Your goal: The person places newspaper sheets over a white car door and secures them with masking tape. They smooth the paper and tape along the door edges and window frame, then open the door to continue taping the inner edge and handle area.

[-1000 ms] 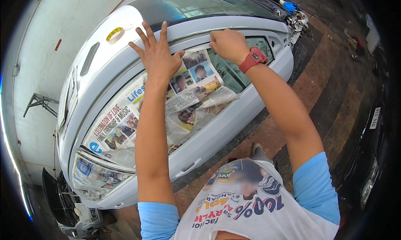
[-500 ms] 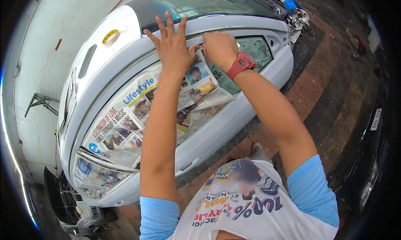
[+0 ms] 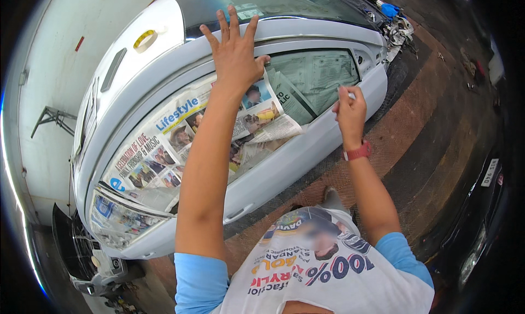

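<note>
My left hand (image 3: 236,59) lies with fingers spread across the upper window frame of a light grey car (image 3: 290,163). Its thumb is by the top corner of a newspaper sheet (image 3: 180,128) that covers much of the side window. Lower and to the right, my right hand (image 3: 351,111) is closed, with thumb and fingers pressed together, above the door just below the glass. A small pale bit shows at its fingers; I cannot make out what it is. Bare window glass (image 3: 322,76), with pale papers visible through or in it, lies right of the newspaper.
A yellow-cored roll of masking tape (image 3: 145,40) and a long grey block (image 3: 113,69) rest on the white roof. More newspaper covers the rear window (image 3: 117,218). A dark car (image 3: 481,215) stands at the right. A metal bracket (image 3: 53,122) is on the left wall.
My right hand has left the newspaper's top edge beside my left hand and moved down and right, toward me. My left hand stays spread on the frame.
</note>
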A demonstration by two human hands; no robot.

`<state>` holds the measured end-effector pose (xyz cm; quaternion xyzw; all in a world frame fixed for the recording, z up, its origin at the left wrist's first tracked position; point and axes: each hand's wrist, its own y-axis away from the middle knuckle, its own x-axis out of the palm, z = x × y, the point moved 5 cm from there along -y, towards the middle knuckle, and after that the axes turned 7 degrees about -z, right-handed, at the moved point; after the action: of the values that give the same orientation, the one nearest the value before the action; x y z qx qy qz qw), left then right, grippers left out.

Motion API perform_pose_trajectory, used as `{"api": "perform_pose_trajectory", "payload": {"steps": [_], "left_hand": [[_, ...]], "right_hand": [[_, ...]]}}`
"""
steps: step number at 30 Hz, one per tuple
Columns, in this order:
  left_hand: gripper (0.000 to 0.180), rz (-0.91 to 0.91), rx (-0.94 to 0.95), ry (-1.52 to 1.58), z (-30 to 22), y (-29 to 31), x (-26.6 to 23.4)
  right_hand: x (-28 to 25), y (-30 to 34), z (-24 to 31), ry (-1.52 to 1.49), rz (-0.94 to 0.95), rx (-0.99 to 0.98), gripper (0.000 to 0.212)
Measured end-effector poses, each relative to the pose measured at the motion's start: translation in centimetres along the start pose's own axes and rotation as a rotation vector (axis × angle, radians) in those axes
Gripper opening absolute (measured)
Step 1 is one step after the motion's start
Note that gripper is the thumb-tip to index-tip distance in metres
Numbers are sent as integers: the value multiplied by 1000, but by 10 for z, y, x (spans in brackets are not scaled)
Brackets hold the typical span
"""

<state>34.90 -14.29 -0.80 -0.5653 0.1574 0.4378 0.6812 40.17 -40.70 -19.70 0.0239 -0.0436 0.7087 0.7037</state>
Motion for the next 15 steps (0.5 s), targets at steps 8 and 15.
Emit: {"api": "perform_pose_trajectory", "payload": {"steps": [8, 15], "left_hand": [[90, -181, 61, 219, -35, 23, -22], [42, 75, -152, 673, -126, 278, -40]], "right_hand": [[-63, 40, -76, 83, 87, 76, 37], [-34, 69, -72, 340, 402, -275, 46]]}}
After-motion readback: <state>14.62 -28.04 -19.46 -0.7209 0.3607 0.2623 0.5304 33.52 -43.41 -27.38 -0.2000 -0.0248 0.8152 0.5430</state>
